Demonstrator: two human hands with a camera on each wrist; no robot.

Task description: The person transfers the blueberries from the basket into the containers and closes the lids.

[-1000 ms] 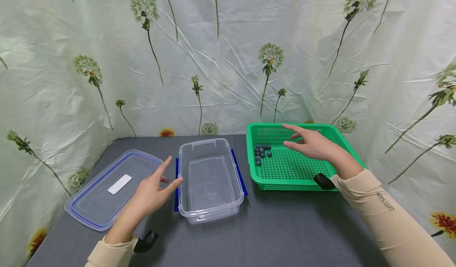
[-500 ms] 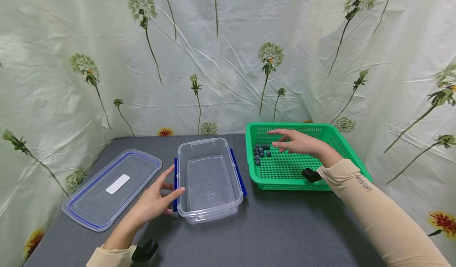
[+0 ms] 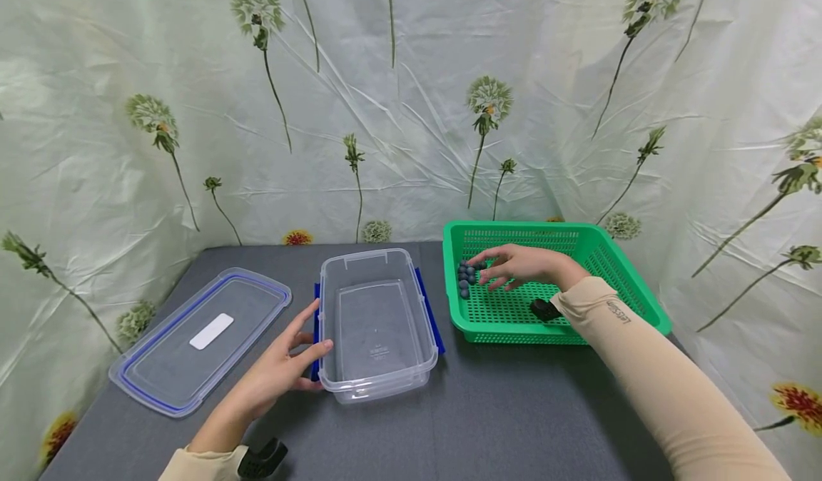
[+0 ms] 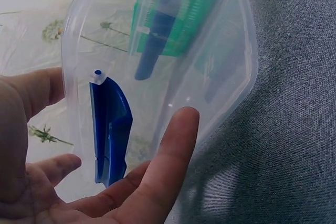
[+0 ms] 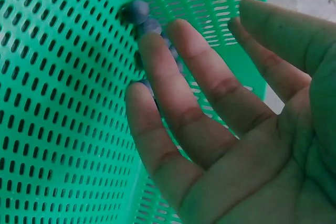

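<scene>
My left hand holds the left side of a clear plastic food container, thumb over its rim and fingers along the outer wall. In the left wrist view those fingers lie by a blue side clip. My right hand is inside a green plastic basket, palm downward, with its fingers spread and loosely bent. Their tips are beside a small cluster of blueberries at the basket's left end. The right wrist view shows nothing gripped in that hand; its fingers partly hide the blueberries.
A clear lid with a blue seal and a white label lies left of the container. Everything stands on a dark grey tabletop. A flower-patterned curtain hangs behind and at both sides.
My left hand has come against the container's left side. The right hand has moved left and lower into the basket, its fingertips now by the blueberries.
</scene>
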